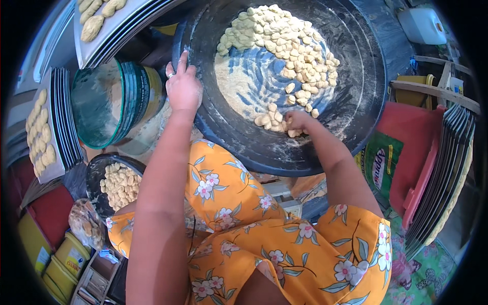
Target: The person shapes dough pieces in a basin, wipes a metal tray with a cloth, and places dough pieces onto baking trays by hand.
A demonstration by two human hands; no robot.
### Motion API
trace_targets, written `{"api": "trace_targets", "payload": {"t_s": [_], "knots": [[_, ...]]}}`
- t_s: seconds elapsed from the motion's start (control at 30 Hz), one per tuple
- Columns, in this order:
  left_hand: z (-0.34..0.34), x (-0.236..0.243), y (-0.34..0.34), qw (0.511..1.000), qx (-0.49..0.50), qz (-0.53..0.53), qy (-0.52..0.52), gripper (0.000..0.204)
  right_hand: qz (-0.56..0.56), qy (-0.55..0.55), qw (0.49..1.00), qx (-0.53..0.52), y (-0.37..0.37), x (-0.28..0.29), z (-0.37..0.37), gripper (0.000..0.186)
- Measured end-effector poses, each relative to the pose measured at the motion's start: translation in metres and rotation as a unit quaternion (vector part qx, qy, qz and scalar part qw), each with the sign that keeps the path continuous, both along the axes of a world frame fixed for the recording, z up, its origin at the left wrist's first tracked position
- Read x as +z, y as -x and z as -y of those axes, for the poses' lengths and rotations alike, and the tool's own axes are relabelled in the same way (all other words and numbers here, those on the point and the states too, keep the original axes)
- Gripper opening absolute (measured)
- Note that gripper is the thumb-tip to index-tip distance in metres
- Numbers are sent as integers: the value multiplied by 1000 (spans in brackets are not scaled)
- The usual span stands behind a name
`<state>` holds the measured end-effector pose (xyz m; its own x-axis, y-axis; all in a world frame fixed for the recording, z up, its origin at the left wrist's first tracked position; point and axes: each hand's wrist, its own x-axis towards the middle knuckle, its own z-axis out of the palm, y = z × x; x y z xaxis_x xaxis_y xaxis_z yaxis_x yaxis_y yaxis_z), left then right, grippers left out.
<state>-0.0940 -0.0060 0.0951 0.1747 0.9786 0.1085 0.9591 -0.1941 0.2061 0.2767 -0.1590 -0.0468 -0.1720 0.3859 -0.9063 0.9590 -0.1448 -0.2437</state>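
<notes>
Right hand [297, 122] pinching dough pieces [284, 46] | left hand [183, 89] open-palmed on black basin [366, 96] rim | small bowl [96, 173]: more pieces

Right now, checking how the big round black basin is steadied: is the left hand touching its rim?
Touching. The head view shows the left hand resting on the black basin's left rim, fingers spread.

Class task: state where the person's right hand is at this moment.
In the head view, the right hand is at centre, inside the big black basin, gathering dough pieces near its lower rim.
</notes>
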Motion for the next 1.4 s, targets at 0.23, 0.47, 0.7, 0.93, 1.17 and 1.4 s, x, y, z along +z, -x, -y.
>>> {"api": "trace_targets", "payload": {"t_s": [0.23,0.47,0.7,0.93,1.17,1.4], "knots": [[-1,1,6,1000,5,-8,1,21,43,-276,960,17,56,12,24,81],[-2,2,9,1000,10,-1,9,20,23,-205,978,11,49,20,25,56],[-5,-2,-3,999,8,35,13,18,-115,-230,919,-299,-25,-4,23,47],[4,9,20,992,27,64,106,23,-53,-234,970,-45,41,62,33,34],[-10,50,29,932,-78,36,353,58,-181,-176,875,-413,29,58,19,29],[7,88,2,840,-200,191,468,77,-442,-159,718,-514,110,205,-34,33]]}}
